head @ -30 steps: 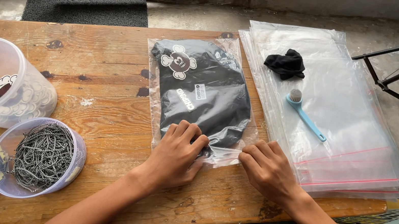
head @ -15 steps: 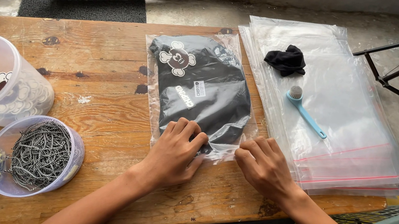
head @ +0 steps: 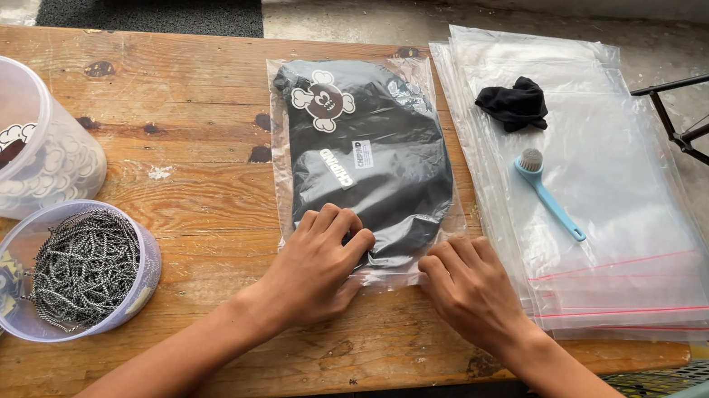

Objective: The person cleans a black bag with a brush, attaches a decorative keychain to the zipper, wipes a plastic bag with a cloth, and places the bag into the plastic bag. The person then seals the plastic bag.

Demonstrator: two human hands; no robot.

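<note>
The bagged shirt [head: 364, 159] is laid flat mid-worktop [head: 183, 186]. Its near edge is pressed down by both hands, left hand [head: 319, 263] and right hand [head: 471, 287], grip spread flat, nothing pinched. Spare bags [head: 608, 214] are stacked just right.

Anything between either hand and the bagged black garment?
Nothing visible. The left hand lies flat on the near end of the bagged garment; the right hand rests at the bag's near right corner, touching it.

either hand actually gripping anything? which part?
No grip. Left hand and right hand press flat on the near open edge of the clear plastic bag holding a black garment.
</note>
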